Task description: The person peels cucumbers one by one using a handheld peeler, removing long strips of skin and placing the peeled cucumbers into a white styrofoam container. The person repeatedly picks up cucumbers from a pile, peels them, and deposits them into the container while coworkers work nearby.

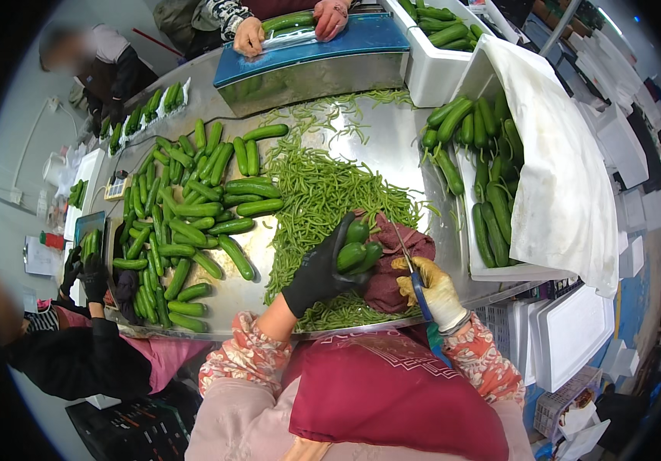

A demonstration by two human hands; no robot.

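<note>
In a black glove, my left hand (324,265) grips a small bunch of cucumbers (353,257), their ends facing right. My right hand (431,288), in a stained pale glove, holds scissors (417,282) with dark blue handles. The blades point up and away, close to the right of the bunch. Beneath both lies a maroon cloth (402,253) on the metal table. A broad heap of cut green stems (330,190) spreads under and beyond my left hand. Many loose cucumbers (192,210) cover the table to the left.
A white foam box (468,230) of stemmed cucumbers, partly draped with white cloth (561,173), tilts at right. Across the table, a co-worker's hands (249,36) wrap cucumbers on a blue-topped machine (313,69). At left, another worker's black gloves (94,276) handle cucumbers. Wrapped packs (151,109) stand far left.
</note>
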